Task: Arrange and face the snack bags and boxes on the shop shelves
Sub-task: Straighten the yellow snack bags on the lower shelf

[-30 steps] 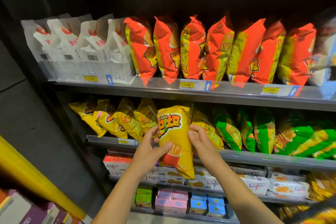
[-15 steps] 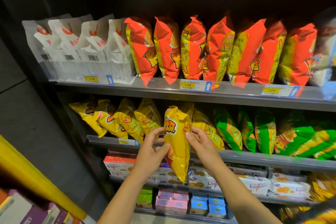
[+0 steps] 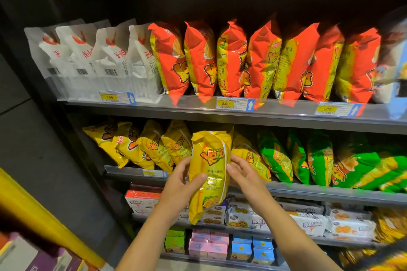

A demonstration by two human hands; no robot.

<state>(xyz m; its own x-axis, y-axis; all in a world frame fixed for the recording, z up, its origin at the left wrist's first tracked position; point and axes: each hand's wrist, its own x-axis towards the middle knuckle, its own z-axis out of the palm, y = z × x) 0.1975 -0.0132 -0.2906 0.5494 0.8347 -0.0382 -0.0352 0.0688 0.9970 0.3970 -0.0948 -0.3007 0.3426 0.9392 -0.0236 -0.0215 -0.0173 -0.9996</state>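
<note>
- Dim shop aisle, a dark shelving unit filling the frame, grey metal shelf lips running left to right with yellow price labels clipped on.
- Top shelf: white bags with red print standing at upper left, then a row of orange-red bags upright and packed side by side across to the right.
- Middle shelf: yellow bags tilted at centre left, green bags at right, the farthest tipped over and blurred.
- Lower shelves: a red-and-white box and pale biscuit packs lying flat. Below, small green, pink and blue cartons in a tight line.
- Yellow band slanting across the lower left corner, purple boxes beneath it.
- Centre of the frame: one yellow snack bag, glossy and puffed, held upright in front of the middle shelf, top level with the yellow row, lower end hanging past the shelf lip over the biscuit packs.
- Orange logo across the upper half, small dark print under it, a pale seam running down the right side, a food picture near the bottom.
- Left hand gripping the bag's left edge, thumb pressed across the front, fingers curled behind.
- Right hand pinching the right edge beside the seam, thumb against the foil, both bare forearms reaching up from the bottom of the frame.
</note>
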